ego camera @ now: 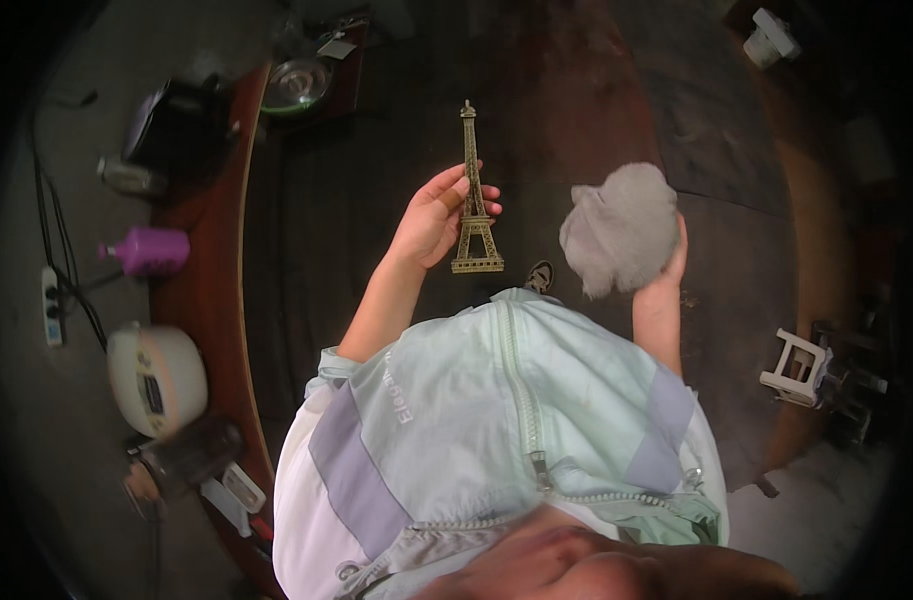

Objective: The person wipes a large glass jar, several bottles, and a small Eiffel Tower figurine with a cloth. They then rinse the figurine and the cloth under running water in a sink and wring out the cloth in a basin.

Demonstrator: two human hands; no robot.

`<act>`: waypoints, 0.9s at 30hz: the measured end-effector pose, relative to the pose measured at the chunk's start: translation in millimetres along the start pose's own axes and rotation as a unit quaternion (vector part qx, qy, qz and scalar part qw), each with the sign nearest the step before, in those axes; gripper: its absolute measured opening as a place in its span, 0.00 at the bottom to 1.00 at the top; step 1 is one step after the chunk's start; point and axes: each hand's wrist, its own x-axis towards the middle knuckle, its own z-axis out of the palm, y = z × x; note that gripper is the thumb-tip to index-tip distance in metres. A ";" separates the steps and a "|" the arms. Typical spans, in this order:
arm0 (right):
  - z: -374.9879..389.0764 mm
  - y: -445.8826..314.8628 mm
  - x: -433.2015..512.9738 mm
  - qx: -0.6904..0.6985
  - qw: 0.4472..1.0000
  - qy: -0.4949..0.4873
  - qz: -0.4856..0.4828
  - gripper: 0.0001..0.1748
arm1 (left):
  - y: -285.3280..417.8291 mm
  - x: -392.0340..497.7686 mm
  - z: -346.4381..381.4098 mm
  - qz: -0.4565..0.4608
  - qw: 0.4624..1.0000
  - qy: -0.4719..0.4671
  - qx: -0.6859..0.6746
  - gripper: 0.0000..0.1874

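Observation:
My left hand (435,217) grips a brass-coloured metal Eiffel Tower model (477,244) around its slender middle, with the spire pointing away from me and the square base towards my jacket. To the right, my right hand (678,259) holds a bunched, fluffy grey cloth (620,229). Most of its fingers are hidden behind the cloth. The tower and the cloth are apart, both held up in front of my chest above the dark floor.
Along the left runs a red-brown wooden table (239,300). On that side stand a purple pump bottle (155,251), a white rice cooker (158,381) and a power strip (51,306). A lidded pan (299,84) is at the upper left. A small white stool (794,367) stands at the right.

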 end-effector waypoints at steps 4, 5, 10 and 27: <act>56.0 32.1 38.2 -0.112 0.991 0.048 -0.053 0.24 | 2.1 7.6 1.3 0.019 0.999 0.001 0.050 0.18; 69.1 43.3 51.1 -0.175 0.979 0.051 -0.093 0.23 | 1.6 25.1 0.4 0.008 0.998 0.000 0.070 0.18; 116.1 85.4 95.7 -0.618 0.668 -0.140 -0.390 0.25 | 6.6 66.9 6.4 0.048 0.990 0.003 0.132 0.19; 41.4 -51.1 276.2 -0.092 0.913 0.322 -0.234 0.26 | 150.3 292.0 -102.7 0.189 0.910 0.062 0.363 0.18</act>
